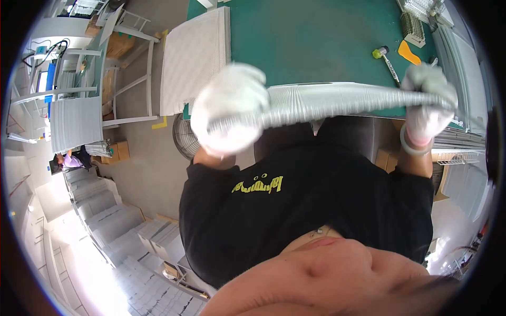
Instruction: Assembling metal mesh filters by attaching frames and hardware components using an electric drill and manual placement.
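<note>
A long, light grey-white pleated strip (327,100) is stretched between my two hands above the near edge of a green-topped table (305,42). My left hand (229,108), in a white glove, is closed around its left end. At the other end, my right hand (429,100), gloved in grey and white, grips the strip, which narrows toward it. Motion blurs both gloves a little, and the fingertips are partly hidden. Left of the green top lies a stack of white ribbed sheets (195,60), close to my left hand.
Beyond my right hand lie a mallet (389,64) with a green-and-black head, an orange flat piece (408,52) and a beige ridged block (412,30). Long white panels (458,63) line the right side. A round wire-guarded fan (184,137) and white frames (150,79) stand at left.
</note>
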`<action>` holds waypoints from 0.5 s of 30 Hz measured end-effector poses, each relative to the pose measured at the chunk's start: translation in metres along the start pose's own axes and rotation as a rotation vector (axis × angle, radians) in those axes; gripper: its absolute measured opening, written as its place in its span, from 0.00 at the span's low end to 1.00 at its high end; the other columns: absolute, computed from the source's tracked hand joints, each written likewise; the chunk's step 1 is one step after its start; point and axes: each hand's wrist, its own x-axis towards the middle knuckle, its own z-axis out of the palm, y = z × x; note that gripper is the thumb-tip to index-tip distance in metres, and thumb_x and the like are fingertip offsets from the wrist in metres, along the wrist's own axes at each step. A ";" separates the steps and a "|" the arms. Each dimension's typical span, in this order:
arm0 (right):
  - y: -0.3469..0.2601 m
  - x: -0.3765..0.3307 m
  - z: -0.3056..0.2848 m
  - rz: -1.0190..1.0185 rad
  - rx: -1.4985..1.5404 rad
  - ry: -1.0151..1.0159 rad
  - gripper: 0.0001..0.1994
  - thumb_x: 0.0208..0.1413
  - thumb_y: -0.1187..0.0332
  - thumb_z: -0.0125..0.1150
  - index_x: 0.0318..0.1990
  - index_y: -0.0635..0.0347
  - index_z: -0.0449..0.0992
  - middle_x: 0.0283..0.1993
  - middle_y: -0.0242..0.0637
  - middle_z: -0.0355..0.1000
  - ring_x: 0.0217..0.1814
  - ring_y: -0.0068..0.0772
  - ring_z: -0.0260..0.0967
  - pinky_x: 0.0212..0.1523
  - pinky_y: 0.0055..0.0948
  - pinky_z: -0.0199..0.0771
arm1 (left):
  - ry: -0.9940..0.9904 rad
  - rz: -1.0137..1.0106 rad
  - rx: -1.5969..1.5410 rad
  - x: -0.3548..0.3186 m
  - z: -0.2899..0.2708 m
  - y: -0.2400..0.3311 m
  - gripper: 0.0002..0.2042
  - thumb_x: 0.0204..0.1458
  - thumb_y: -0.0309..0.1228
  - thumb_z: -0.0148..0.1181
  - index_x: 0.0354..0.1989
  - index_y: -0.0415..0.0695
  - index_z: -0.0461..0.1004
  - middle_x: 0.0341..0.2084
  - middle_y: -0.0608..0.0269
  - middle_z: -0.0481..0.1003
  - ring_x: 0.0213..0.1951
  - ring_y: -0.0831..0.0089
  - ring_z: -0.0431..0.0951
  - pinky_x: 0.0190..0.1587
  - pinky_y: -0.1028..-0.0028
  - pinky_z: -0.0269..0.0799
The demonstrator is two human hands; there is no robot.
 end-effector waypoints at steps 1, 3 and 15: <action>0.011 0.003 0.013 -0.023 0.145 0.106 0.16 0.64 0.61 0.57 0.39 0.71 0.76 0.35 0.51 0.76 0.35 0.38 0.72 0.38 0.33 0.73 | 0.166 -0.042 0.056 0.002 0.008 -0.011 0.14 0.61 0.40 0.60 0.34 0.40 0.70 0.27 0.56 0.73 0.29 0.64 0.76 0.37 0.54 0.75; 0.022 0.006 0.019 0.022 0.199 0.040 0.13 0.63 0.66 0.56 0.43 0.70 0.76 0.39 0.53 0.77 0.41 0.42 0.74 0.45 0.36 0.75 | 0.478 0.045 -0.003 -0.004 0.011 -0.031 0.06 0.57 0.28 0.60 0.32 0.37 0.75 0.26 0.54 0.77 0.30 0.61 0.79 0.35 0.63 0.78; 0.058 0.009 0.010 0.211 -0.192 0.405 0.12 0.60 0.67 0.66 0.27 0.59 0.71 0.26 0.23 0.69 0.29 0.11 0.58 0.33 0.15 0.60 | 0.668 -0.202 0.207 -0.029 0.039 -0.065 0.18 0.49 0.27 0.68 0.48 0.36 0.73 0.39 0.55 0.78 0.39 0.61 0.78 0.47 0.70 0.73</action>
